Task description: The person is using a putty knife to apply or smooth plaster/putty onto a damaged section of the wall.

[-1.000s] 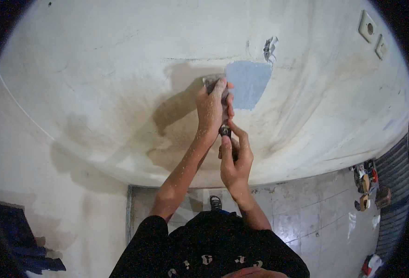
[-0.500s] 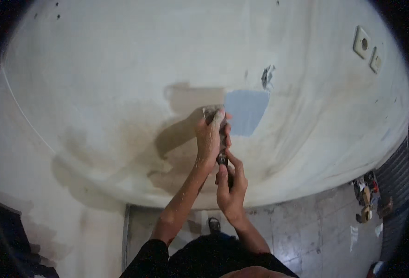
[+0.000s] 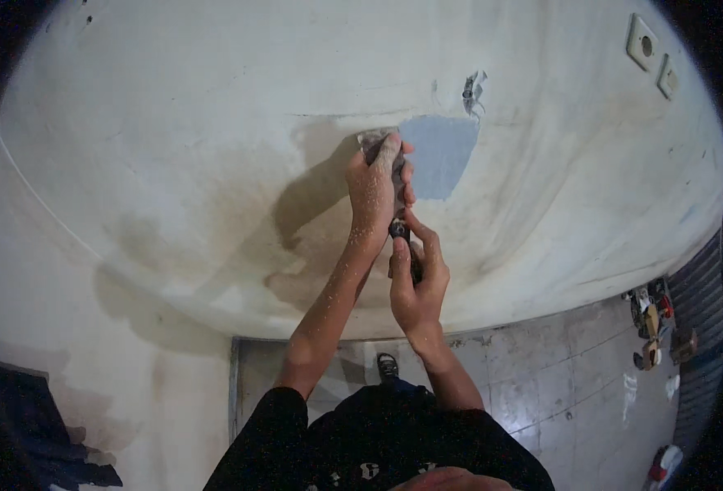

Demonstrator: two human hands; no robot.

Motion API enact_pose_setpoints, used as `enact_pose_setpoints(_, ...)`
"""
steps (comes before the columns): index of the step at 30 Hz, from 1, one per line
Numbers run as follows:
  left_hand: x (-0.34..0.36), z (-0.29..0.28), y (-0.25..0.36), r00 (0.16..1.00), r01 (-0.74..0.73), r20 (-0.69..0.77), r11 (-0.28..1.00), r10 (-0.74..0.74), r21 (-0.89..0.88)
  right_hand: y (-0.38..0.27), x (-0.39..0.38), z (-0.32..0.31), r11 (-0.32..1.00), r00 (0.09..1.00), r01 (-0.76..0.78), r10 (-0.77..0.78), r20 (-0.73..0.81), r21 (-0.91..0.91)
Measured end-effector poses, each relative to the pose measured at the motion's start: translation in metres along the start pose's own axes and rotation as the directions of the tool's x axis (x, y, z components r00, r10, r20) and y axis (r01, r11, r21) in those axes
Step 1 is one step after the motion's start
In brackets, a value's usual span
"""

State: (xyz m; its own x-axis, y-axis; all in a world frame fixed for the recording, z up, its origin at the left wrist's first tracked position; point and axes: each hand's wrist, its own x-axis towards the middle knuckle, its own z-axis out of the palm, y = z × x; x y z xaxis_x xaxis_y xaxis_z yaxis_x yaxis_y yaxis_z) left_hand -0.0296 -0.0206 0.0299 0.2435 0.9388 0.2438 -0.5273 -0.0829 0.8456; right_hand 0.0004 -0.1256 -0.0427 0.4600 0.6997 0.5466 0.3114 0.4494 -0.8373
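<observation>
Left hand (image 3: 370, 190) is clamping around a dusty dark hand tool (image 3: 373, 146); right hand (image 3: 420, 288) is gripping its black lower end (image 3: 398, 230). Tool is sitting beside the blue-grey patch (image 3: 441, 159), above the wall's (image 3: 198, 98) lower edge. Probably feeling stiff, light, dust-slick; lower end's suiting grip.

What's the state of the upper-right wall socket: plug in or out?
Out: the wall socket shows its dark round recess uncovered, with no plug in it.

Pale ltrs. (image 3: 369, 471) on blk. T-shirt (image 3: 427, 434) (partly hidden), wording unreadable
</observation>
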Motion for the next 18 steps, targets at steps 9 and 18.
enact_pose_setpoints(9, 0.0, -0.001, -0.003, 0.997, 0.073, -0.009, 0.997, -0.073, -0.011, -0.002, -0.003, -0.004, 0.998, 0.999, -0.051, 0.05, -0.01, -0.022)
enact_pose_setpoints(18, 0.003, 0.001, 0.001, 1.0, 0.009, -0.01, 1.0, -0.008, 0.018, -0.008, 0.002, 0.001, 1.0, 0.999, -0.015, 0.015, -0.033, -0.004)
